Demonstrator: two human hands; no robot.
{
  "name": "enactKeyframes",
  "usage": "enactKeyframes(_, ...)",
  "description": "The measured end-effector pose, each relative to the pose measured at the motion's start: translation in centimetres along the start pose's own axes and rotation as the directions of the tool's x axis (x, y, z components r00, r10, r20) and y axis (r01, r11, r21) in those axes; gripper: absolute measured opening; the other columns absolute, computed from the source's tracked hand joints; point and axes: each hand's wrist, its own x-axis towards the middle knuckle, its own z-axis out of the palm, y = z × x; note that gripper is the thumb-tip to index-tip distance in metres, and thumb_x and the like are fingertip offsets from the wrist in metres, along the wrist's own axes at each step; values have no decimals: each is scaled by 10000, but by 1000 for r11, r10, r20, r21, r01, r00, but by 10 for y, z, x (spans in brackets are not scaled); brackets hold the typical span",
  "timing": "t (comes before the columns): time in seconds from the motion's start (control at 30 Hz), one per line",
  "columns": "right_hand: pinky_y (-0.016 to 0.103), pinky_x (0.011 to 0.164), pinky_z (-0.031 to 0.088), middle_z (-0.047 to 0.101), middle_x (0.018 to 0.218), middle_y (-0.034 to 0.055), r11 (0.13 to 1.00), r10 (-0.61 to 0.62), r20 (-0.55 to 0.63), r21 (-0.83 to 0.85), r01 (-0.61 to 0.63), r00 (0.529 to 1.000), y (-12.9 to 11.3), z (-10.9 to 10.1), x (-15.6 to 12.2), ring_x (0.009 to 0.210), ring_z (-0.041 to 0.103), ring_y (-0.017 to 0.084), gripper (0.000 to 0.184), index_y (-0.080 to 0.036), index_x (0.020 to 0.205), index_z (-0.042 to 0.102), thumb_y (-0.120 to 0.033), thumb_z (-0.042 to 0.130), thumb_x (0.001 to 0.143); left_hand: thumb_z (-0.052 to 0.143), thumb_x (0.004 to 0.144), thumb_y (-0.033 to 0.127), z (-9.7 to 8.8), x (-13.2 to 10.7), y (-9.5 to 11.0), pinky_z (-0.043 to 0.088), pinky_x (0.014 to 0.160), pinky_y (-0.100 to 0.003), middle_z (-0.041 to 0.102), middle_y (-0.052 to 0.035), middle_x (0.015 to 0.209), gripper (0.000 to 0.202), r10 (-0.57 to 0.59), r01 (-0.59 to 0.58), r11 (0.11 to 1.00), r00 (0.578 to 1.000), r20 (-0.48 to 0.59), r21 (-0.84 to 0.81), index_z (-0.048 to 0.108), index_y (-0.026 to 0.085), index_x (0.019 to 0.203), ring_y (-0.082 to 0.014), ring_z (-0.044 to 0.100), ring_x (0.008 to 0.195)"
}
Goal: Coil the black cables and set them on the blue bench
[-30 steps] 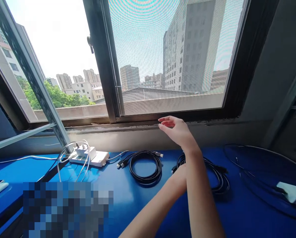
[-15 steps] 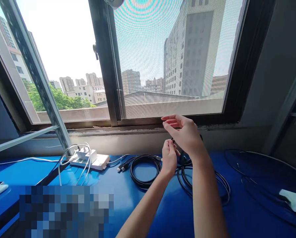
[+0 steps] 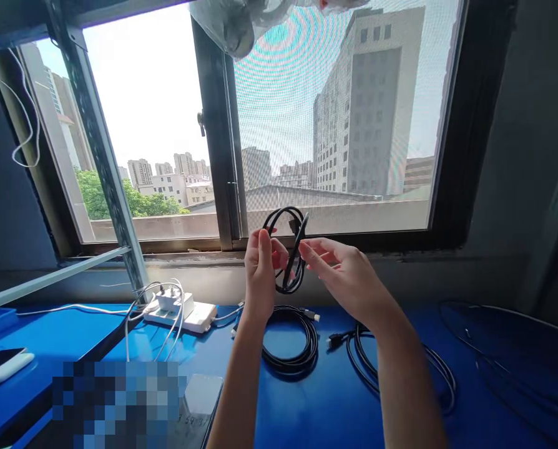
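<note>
A small coil of black cable (image 3: pixel 292 249) is held up in front of the window sill. My left hand (image 3: pixel 260 274) grips its left side with closed fingers. My right hand (image 3: pixel 349 274) is at its right side, fingertips pinching the loop. Below them, on the blue table (image 3: pixel 307 405), lie two more black cable coils: one (image 3: pixel 291 340) under my left wrist, another (image 3: pixel 396 368) partly hidden by my right forearm.
A white power strip (image 3: pixel 180 312) with plugs and white wires sits at the back left. A white device (image 3: pixel 5 368) rests at the far left. A thin black wire loop (image 3: pixel 508 349) lies at the right. The window (image 3: pixel 335 125) is behind, with a plastic bag (image 3: pixel 241 22) hanging above.
Both hands rose from near the table, lifting a small black cable coil up before the window. The view tilted upward.
</note>
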Motion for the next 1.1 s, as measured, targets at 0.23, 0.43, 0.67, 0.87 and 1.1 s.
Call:
enactKeyframes(0.23,260,525,441,624,655,17,991,11,10,134,-12,1000,-7,16,-3,515,562,131,537,-168,986,671,-634,535,756,681,649,621,10,-8,7,313,282,-160,460,134,465,515,-112,112,994,993,40,-3,428,213,837,-43,364,282)
enactKeyframes(0.43,216,447,396,539,536,-53,885,75,202,437,-159,976,-3,20,5,441,490,86,567,-143,956,620,-611,656,638,693,668,578,8,-7,9,298,304,-147,415,120,468,446,-101,102,994,994,33,-41,472,198,744,-33,378,319)
enactKeyframes(0.67,257,549,459,570,584,-16,860,63,-13,508,-48,998,-5,16,7,546,562,128,444,-214,769,554,-648,562,680,568,754,637,9,-7,8,359,348,-174,476,86,468,456,-24,22,998,999,34,61,485,189,741,-62,453,349)
enactKeyframes(0.87,272,418,406,408,432,-73,813,57,27,579,-62,998,-11,-21,-6,360,408,108,385,-249,708,460,-615,579,689,535,802,608,-2,-2,9,251,279,-150,348,129,378,416,90,-78,995,978,-190,67,489,194,793,-53,349,269)
enactKeyframes(1.1,217,326,159,279,410,-103,813,132,-174,582,-6,976,-9,-48,-16,313,155,43,273,-261,801,617,-511,661,699,594,803,533,-12,4,21,115,260,-152,299,129,353,363,95,-78,995,928,-361,61,531,181,742,-29,200,258)
